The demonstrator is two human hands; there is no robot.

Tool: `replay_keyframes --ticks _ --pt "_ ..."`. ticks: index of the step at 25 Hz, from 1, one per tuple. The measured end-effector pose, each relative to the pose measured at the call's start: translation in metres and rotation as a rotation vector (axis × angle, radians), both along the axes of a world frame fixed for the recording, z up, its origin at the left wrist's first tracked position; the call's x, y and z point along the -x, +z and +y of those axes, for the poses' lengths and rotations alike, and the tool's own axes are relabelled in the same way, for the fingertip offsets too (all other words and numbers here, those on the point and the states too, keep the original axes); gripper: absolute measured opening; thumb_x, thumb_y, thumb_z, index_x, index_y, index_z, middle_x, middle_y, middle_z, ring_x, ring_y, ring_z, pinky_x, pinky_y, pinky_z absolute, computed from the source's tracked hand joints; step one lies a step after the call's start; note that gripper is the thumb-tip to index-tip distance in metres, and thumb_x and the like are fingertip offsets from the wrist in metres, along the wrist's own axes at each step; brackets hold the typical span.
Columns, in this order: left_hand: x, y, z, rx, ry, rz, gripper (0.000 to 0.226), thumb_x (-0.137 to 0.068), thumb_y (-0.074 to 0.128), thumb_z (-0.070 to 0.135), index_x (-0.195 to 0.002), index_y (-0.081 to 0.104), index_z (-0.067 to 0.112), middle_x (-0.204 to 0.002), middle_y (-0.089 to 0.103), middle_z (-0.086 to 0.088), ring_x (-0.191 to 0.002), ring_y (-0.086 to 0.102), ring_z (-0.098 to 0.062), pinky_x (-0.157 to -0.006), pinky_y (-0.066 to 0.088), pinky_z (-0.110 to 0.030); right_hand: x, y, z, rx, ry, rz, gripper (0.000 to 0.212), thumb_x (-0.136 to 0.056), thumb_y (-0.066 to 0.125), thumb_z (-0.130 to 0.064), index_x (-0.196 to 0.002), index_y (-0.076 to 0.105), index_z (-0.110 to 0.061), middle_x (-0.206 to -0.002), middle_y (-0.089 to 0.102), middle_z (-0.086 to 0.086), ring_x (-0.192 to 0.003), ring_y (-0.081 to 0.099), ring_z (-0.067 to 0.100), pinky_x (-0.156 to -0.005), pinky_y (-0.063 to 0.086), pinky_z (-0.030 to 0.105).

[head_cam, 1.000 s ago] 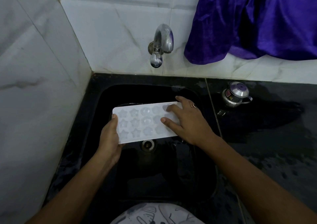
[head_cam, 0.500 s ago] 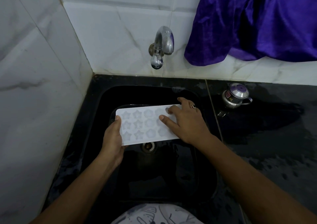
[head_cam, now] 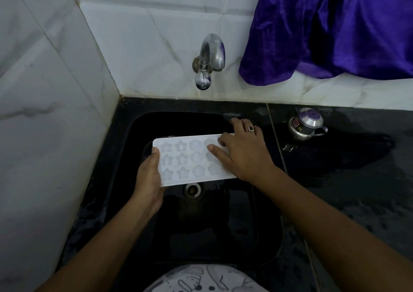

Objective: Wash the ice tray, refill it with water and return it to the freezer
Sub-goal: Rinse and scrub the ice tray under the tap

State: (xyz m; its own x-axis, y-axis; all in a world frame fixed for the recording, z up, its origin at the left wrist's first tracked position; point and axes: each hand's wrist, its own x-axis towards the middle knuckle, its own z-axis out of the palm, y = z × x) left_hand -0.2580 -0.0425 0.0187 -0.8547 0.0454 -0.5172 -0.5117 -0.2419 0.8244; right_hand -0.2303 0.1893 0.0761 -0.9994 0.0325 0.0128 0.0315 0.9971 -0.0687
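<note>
Right, ice tray [head_cam: 190,160]: white, with star and rounded moulds facing up, held roughly level over the black sink [head_cam: 201,236], just above the drain [head_cam: 192,189] and clear of the basin floor.
Left hand [head_cam: 149,177]: it's got the tray's left short end. The thumb [head_cam: 155,152] lies on the top rim and the palm wraps the edge. The fingers go underneath and are hidden, so this is a clamp on the tray's end.
Right hand [head_cam: 243,155]: palm down over the tray's right end, covering the moulds there. The fingers [head_cam: 220,138] are spread apart and lie fairly straight, with the thumb stretched across the top surface toward the middle moulds. The outer fingers reach past the far edge toward the sink's back rim. Whether any fingertip hooks over that edge, I cannot tell.
Ring [head_cam: 250,128]: a dark-stoned band on one right-hand finger.
Tap [head_cam: 211,55]: a chrome spout on the white tiled wall, above and behind the tray, with its round knob [head_cam: 203,80] hanging just below.
Desk [head_cam: 357,191]: dark stone to the right of the sink, its surface looking wet and patchy.
Steel pot [head_cam: 305,124]: small, lidded, with a handle, standing on the desk near the back wall, right of the right hand and apart from it.
Purple cloth [head_cam: 335,28]: shiny fabric draped down the wall at upper right, its hem hanging above the desk.
Wall [head_cam: 44,113]: white marbled tiles meeting in the corner left of the sink.
</note>
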Motion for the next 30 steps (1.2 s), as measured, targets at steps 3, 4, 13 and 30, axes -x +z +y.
replay_keyframes --ticks 3,4,13,30 --pt "0.002 0.001 0.0 -0.004 0.01 0.0 0.046 -0.11 0.043 0.054 -0.125 0.072 0.021 -0.111 0.082 -0.002 -0.099 0.081 -0.022 -0.067 0.065 -0.032 0.0 -0.003 0.001 -0.002 0.063 0.01 0.072 -0.097 0.022 -0.075 -0.13 0.066 -0.027 -0.167 0.025 0.013 -0.154 0.019 0.036 -0.121 0.022 0.061" --pt "0.003 0.001 -0.001 -0.002 0.017 0.001 0.046 -0.109 0.043 0.054 -0.124 0.072 0.022 -0.111 0.083 -0.001 -0.098 0.081 -0.021 -0.066 0.065 -0.032 -0.002 -0.006 0.002 0.083 0.07 -0.02 0.075 -0.095 0.022 -0.077 -0.135 0.063 -0.028 -0.17 0.02 0.012 -0.156 0.015 0.035 -0.123 0.02 0.06" --pt "-0.001 -0.001 -0.001 0.024 0.01 -0.01 0.045 -0.11 0.043 0.052 -0.12 0.073 0.02 -0.107 0.083 -0.001 -0.094 0.081 -0.02 -0.061 0.064 -0.028 0.003 -0.001 0.015 0.343 0.022 -0.121 0.048 -0.097 0.04 -0.07 -0.107 0.073 -0.036 -0.157 0.037 0.006 -0.148 0.026 0.029 -0.118 0.027 0.055" --pt "-0.008 -0.005 0.005 0.031 -0.003 0.022 0.046 -0.111 0.043 0.051 -0.12 0.074 0.018 -0.109 0.083 -0.003 -0.096 0.081 -0.022 -0.063 0.064 -0.028 0.009 -0.006 -0.005 0.775 -0.337 -0.238 0.071 -0.097 0.037 -0.074 -0.085 0.072 -0.013 -0.161 0.038 0.013 -0.151 0.029 0.032 -0.122 0.025 0.054"
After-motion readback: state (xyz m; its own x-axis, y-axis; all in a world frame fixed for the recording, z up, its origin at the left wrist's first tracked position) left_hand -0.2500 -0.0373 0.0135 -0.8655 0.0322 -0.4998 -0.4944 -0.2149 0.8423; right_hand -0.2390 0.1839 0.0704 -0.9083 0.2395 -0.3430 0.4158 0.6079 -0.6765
